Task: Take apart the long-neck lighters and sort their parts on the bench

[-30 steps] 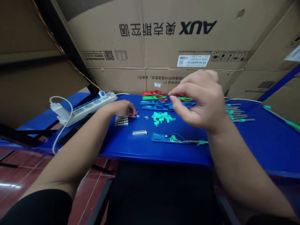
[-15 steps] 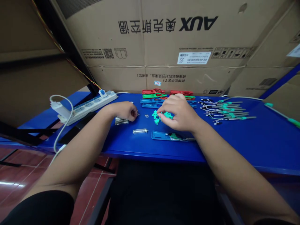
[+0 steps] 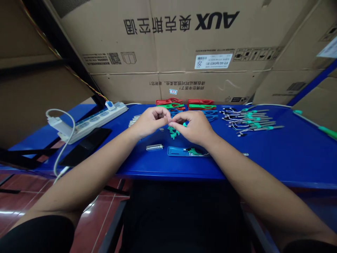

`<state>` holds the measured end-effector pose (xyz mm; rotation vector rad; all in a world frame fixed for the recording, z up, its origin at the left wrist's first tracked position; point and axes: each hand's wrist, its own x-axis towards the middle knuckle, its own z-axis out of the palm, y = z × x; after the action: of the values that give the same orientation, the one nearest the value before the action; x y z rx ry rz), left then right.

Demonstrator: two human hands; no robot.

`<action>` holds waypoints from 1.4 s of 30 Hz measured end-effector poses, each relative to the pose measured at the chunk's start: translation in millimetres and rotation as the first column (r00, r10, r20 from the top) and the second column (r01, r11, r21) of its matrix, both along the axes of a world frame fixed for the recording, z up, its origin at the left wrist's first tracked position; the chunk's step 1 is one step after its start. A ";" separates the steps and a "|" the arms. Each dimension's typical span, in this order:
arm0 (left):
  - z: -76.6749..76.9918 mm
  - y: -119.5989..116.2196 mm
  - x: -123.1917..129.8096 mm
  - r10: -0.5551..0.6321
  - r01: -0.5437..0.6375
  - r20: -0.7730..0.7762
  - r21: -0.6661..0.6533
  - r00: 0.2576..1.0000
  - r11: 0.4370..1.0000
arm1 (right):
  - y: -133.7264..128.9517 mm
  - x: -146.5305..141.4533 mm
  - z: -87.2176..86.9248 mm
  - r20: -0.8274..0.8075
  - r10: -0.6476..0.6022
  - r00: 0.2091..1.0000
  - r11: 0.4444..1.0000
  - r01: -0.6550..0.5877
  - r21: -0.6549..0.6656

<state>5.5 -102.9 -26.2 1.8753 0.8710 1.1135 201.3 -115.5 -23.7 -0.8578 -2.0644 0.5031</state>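
Note:
My left hand [image 3: 155, 121] and my right hand [image 3: 195, 127] meet fingertip to fingertip above the table. Both are closed in a pinch; whatever lies between the fingertips is too small to make out. Beneath them is a pile of small green plastic parts [image 3: 173, 133], partly covered by my right hand. Nearer me lies a clear tube with a metal tip [image 3: 154, 147]. To its right, a blue plastic half-shell [image 3: 177, 151] holds a green part and wires, its right end hidden by my right forearm. Small metal pieces [image 3: 161, 129] show just under my left hand.
Red, green and blue shells [image 3: 201, 106] are stacked at the back. Wired rods with green collars [image 3: 259, 121] lie at the right. A white power strip [image 3: 94, 121] and a black flat object [image 3: 86, 146] are at the left. A cardboard sheet [image 3: 171, 42] stands behind the table.
My left hand has come right and up from beside the metal pieces, and now meets my right hand, whose fingers have drawn into a pinch. The view has shifted slightly.

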 end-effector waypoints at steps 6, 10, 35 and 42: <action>0.3 0.9 -6.1 0.043 -0.043 -0.001 0.044 0.999 0.998 | 1.2 0.9 -0.5 -0.016 -0.021 1.000 0.998 0.022 0.055; 2.9 -4.1 -2.1 0.093 -0.092 -0.017 0.032 0.996 0.995 | 0.6 -0.1 -0.2 -0.039 -0.061 0.997 0.996 0.064 0.067; 6.5 -12.6 14.4 0.277 -0.183 0.108 -0.520 0.955 0.835 | 7.3 -10.0 -9.3 0.292 -0.405 0.866 0.902 0.327 0.281; 7.5 -15.3 11.3 0.199 -0.148 0.065 -0.461 0.978 0.875 | 3.6 -9.2 -6.3 0.313 -0.422 0.851 0.897 0.342 0.279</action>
<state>16.8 -118.3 -18.7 1.3566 1.1423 1.0013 192.1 -111.9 -30.0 -1.2711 -2.1430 -0.1120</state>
